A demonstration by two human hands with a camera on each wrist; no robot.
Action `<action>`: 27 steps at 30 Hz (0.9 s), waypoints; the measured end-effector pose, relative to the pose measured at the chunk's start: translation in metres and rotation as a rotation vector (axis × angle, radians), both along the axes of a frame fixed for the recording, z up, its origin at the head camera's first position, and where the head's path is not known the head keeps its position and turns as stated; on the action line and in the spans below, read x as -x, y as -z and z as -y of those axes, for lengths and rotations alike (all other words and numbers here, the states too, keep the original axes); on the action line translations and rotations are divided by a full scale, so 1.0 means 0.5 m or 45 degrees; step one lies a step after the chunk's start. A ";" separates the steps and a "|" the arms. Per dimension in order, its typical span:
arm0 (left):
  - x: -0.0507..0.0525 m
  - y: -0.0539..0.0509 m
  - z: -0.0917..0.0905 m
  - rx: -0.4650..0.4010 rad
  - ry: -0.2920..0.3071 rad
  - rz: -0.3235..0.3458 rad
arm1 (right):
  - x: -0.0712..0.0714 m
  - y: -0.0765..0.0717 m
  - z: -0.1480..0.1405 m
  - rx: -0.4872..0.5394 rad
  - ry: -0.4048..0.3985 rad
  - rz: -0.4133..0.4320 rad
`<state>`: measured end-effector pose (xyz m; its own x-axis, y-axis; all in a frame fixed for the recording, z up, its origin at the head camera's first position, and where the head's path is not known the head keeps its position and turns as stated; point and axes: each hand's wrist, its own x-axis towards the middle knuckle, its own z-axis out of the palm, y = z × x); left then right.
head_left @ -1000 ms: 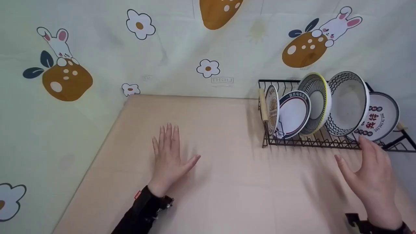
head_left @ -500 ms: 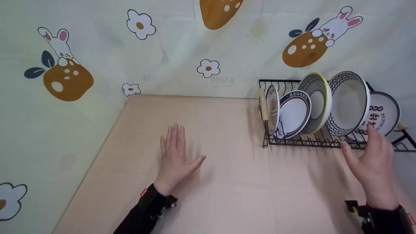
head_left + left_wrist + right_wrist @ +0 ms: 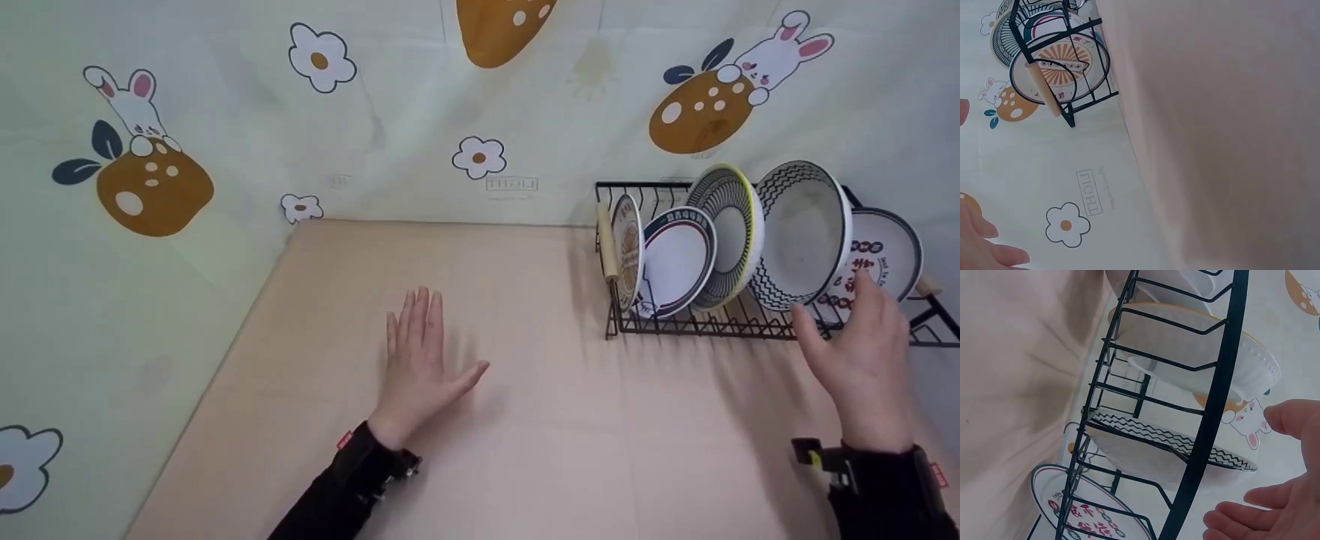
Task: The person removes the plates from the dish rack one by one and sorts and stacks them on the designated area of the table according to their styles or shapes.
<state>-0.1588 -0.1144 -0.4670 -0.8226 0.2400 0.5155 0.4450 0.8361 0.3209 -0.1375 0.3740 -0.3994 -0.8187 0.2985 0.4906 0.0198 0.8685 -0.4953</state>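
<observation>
In the head view my right hand (image 3: 866,367) reaches up to the front of the black wire dish rack (image 3: 735,328), thumb and fingers spread. It is nearest to a white bowl with a zigzag-patterned inside (image 3: 801,232) and a plate with red characters (image 3: 892,251), which its fingers partly cover. In the right wrist view the fingers (image 3: 1269,495) are apart from the zigzag bowl (image 3: 1227,460), with nothing held. My left hand (image 3: 416,371) hovers over or rests on the table, fingers straight and thumb out; I cannot tell if it touches.
A yellow-rimmed bowl (image 3: 727,236), a blue-rimmed white dish (image 3: 679,262) and a small plate (image 3: 627,251) stand on edge in the rack's left part. A wooden handle (image 3: 607,241) is on its left end. Behind the table (image 3: 480,300) hangs a printed cloth (image 3: 405,112).
My right hand has moved forward and slightly right, up to the rack's front. The left hand has drifted to the right. The dishes have stayed in place.
</observation>
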 end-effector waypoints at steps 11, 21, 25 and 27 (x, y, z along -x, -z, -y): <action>0.005 -0.001 -0.021 0.010 0.061 -0.034 | 0.031 -0.016 -0.008 0.057 0.030 0.068; 0.012 -0.012 -0.039 0.016 0.081 -0.017 | 0.066 -0.032 -0.024 0.077 0.045 0.161; 0.012 -0.014 -0.044 0.011 0.083 -0.011 | 0.077 -0.039 -0.026 0.096 0.062 0.247; 0.012 -0.015 -0.048 0.012 0.085 -0.015 | 0.083 -0.042 -0.028 0.106 0.066 0.271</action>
<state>-0.1650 -0.0903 -0.4595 -0.7986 0.2987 0.5225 0.5033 0.8075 0.3076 -0.1788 0.3880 -0.3782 -0.8835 0.3752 0.2806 0.1752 0.8201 -0.5448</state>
